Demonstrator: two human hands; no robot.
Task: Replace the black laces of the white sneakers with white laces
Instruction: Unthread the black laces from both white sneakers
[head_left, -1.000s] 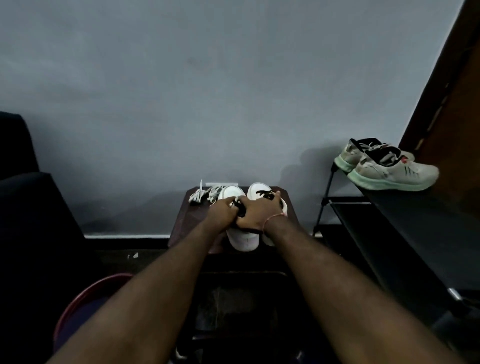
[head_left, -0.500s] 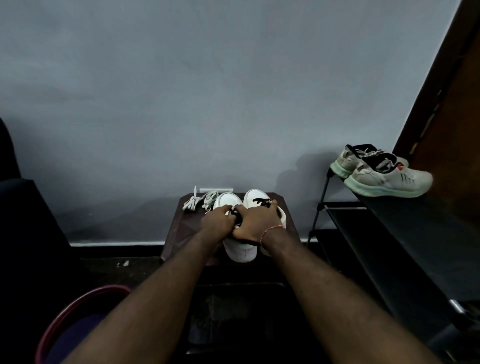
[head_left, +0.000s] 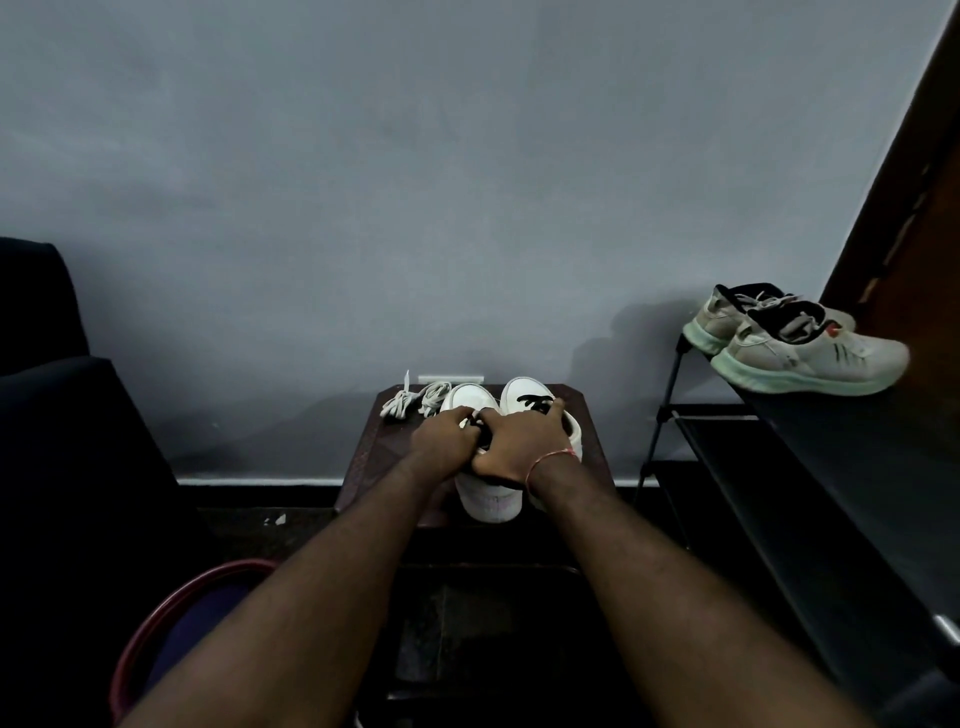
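Two white sneakers stand side by side on a small dark stool. The left sneaker is under both hands. My left hand and my right hand meet over its lacing, fingers curled and pinching its black lace, mostly hidden. The right sneaker still shows a black lace on top. Bundled white laces lie at the stool's far left corner.
A grey wall rises right behind the stool. A black shoe rack on the right carries a pair of grey sneakers with mint soles. A dark chair is at left, a red-rimmed tub at lower left.
The view shifted slightly, so the stool and shoes sit a little left and higher in frame. Both hands stay together on the left sneaker's lacing.
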